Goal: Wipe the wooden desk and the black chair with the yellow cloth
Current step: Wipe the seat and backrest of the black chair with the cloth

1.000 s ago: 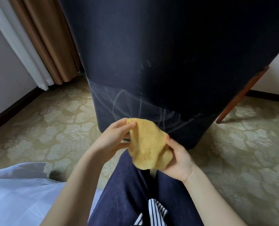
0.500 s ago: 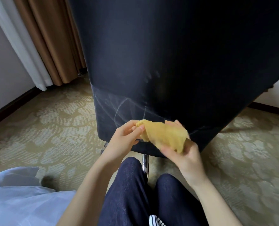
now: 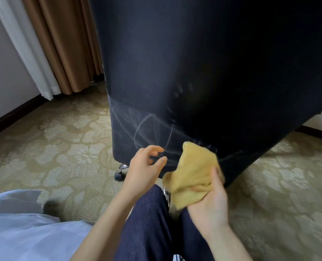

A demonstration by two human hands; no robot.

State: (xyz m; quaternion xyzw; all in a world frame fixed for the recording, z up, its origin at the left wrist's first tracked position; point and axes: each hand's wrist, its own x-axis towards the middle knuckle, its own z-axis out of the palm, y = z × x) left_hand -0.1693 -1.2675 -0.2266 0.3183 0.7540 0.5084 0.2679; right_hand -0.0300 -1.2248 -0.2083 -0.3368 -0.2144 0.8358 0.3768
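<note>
Right hand (image 3: 209,202) grasps bunched yellow cloth (image 3: 192,172), thumb pinning it. Cloth sits just before lower back of black chair (image 3: 194,72); contact unclear. Left hand (image 3: 145,166) empty, fingers loose, at cloth's 9 o'clock. Pale streaks (image 3: 147,125) at cloth's 11 o'clock.

black chair (image 3: 203,72) back blocks ahead, open carpet (image 3: 62,147) left

one head-worn view looks forward and down, close to the black chair (image 3: 194,63); lower edge seems motion-blurred.
</note>
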